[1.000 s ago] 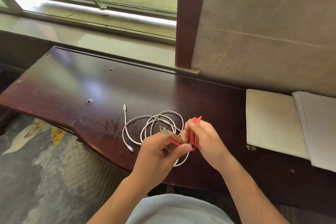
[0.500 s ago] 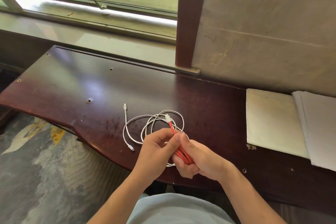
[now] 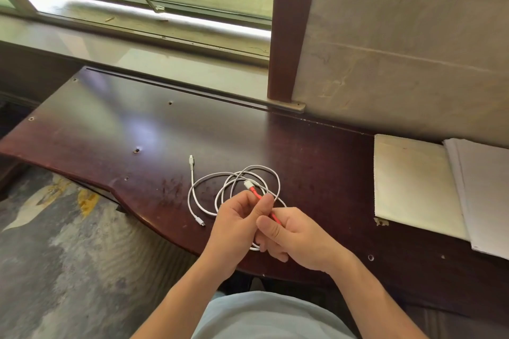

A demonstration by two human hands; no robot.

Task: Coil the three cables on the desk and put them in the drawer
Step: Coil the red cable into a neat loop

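While the white cables [image 3: 237, 187] lie loosely looped on the desk [image 3: 115, 129] near its front edge, left hand [image 3: 234, 228] and right hand [image 3: 297, 237] both pinch the red cable [image 3: 259, 197] just above them

Dark wood desk [image 3: 115, 124] w/ white cable [image 3: 205, 177] (loose loops), papers [image 3: 413, 184].
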